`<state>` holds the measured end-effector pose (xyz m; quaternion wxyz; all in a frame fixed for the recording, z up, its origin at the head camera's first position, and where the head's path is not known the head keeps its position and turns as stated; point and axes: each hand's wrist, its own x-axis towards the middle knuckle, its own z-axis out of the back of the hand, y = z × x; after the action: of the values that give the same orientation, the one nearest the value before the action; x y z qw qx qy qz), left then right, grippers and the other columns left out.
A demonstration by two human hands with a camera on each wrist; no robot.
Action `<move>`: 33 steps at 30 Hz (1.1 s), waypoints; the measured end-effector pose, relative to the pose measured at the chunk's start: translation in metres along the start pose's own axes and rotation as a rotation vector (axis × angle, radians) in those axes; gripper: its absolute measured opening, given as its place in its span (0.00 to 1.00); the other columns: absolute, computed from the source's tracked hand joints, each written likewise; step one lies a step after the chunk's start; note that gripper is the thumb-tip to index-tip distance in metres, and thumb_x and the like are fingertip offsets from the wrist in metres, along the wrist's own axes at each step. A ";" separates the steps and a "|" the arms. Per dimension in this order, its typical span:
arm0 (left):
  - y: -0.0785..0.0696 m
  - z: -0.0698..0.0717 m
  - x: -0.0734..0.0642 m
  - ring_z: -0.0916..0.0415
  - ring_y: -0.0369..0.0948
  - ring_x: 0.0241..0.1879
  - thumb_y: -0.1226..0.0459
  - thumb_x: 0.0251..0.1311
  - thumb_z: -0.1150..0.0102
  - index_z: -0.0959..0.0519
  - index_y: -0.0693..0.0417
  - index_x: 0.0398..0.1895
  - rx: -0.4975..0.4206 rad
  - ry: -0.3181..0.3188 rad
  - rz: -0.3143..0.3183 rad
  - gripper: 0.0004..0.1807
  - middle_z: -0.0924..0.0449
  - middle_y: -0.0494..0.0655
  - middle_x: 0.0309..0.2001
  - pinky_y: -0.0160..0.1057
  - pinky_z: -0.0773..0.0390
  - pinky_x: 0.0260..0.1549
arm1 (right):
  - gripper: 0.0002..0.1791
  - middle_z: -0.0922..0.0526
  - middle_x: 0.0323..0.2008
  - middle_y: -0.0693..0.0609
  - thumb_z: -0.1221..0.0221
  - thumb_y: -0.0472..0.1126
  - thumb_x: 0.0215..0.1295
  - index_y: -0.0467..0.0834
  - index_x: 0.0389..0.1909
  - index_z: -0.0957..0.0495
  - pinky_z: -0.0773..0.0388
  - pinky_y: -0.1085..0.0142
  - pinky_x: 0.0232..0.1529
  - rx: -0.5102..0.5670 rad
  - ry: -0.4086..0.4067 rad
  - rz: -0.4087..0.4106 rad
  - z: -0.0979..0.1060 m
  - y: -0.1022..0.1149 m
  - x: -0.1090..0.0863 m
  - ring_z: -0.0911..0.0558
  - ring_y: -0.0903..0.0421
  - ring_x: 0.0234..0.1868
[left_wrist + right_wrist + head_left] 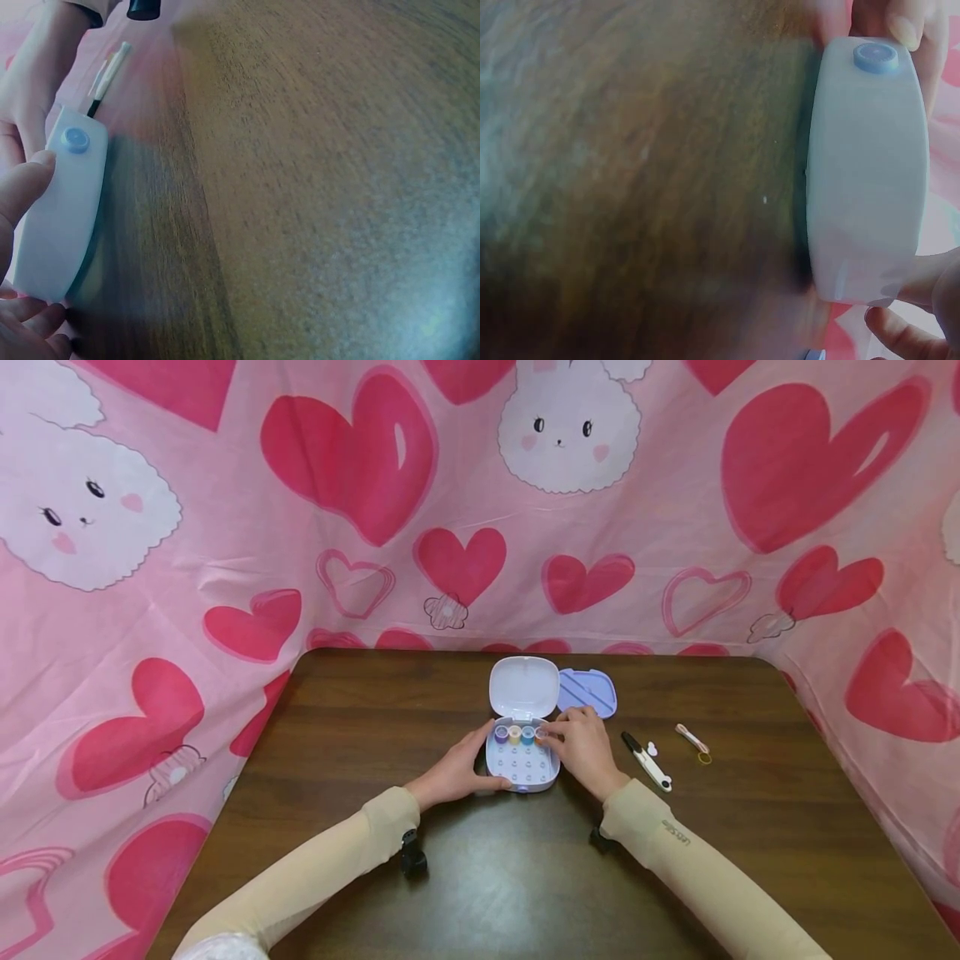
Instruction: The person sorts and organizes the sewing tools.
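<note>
A small white sewing case (529,787) lies on the table with its lid (524,687) raised at the back. Along its rear wall stand a purple thread spool (501,734), a yellow one (515,734), a blue one (527,735) and an orange thread spool (540,737). Rows of small pegs cover the rest of its floor. My left hand (455,772) holds the case by its left side, thumb at the front edge near the blue button (76,139). With thumb and fingertips, my right hand (583,747) pinches the orange spool at the back right corner, partly hiding it.
Behind my right hand lies a lavender tray insert (589,692). To the right are a black-and-white cutter (647,762), a small white piece (652,748), and a pale bundle (692,737) beside a yellow ring (704,758). A heart-patterned cloth (465,568) hangs behind the table.
</note>
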<state>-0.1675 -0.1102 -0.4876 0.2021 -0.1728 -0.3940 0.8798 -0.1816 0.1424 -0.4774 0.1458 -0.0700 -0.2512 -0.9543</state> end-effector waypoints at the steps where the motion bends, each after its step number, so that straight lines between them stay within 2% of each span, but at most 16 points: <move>1: 0.000 0.000 0.000 0.45 0.52 0.79 0.47 0.59 0.24 0.53 0.53 0.85 0.002 -0.001 0.001 0.61 0.47 0.56 0.82 0.55 0.40 0.75 | 0.14 0.18 0.36 0.46 0.25 0.42 0.61 0.44 0.47 0.08 0.29 0.49 0.51 -0.009 -0.004 0.011 0.000 0.001 0.000 0.26 0.43 0.48; 11: -0.001 0.000 0.000 0.44 0.52 0.79 0.48 0.59 0.24 0.54 0.54 0.85 -0.003 0.000 -0.003 0.61 0.47 0.56 0.82 0.55 0.40 0.75 | 0.14 0.18 0.35 0.45 0.27 0.41 0.63 0.41 0.48 0.09 0.28 0.52 0.48 -0.088 -0.014 0.079 -0.003 0.005 -0.002 0.26 0.44 0.44; 16: 0.001 -0.001 0.001 0.44 0.51 0.79 0.47 0.59 0.24 0.54 0.54 0.85 -0.004 -0.001 -0.005 0.61 0.48 0.56 0.82 0.55 0.40 0.75 | 0.13 0.19 0.35 0.44 0.27 0.41 0.63 0.41 0.46 0.09 0.27 0.50 0.49 -0.137 -0.029 0.111 -0.006 0.004 -0.003 0.25 0.45 0.43; 22: 0.001 -0.001 0.002 0.44 0.52 0.79 0.47 0.59 0.24 0.54 0.54 0.85 -0.011 -0.001 -0.006 0.61 0.48 0.55 0.82 0.55 0.40 0.75 | 0.12 0.18 0.36 0.44 0.27 0.41 0.64 0.40 0.45 0.10 0.27 0.48 0.51 -0.127 -0.040 0.124 -0.006 0.004 -0.004 0.24 0.44 0.44; 33: -0.001 0.000 0.000 0.44 0.51 0.78 0.48 0.59 0.24 0.54 0.53 0.85 -0.012 0.001 -0.011 0.61 0.47 0.55 0.82 0.55 0.40 0.75 | 0.16 0.19 0.32 0.45 0.25 0.40 0.60 0.39 0.47 0.12 0.24 0.47 0.48 -0.134 -0.049 0.163 -0.002 0.001 -0.002 0.23 0.45 0.37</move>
<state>-0.1671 -0.1094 -0.4871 0.2063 -0.1721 -0.4000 0.8763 -0.1790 0.1407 -0.4795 0.2117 -0.1230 -0.1838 -0.9520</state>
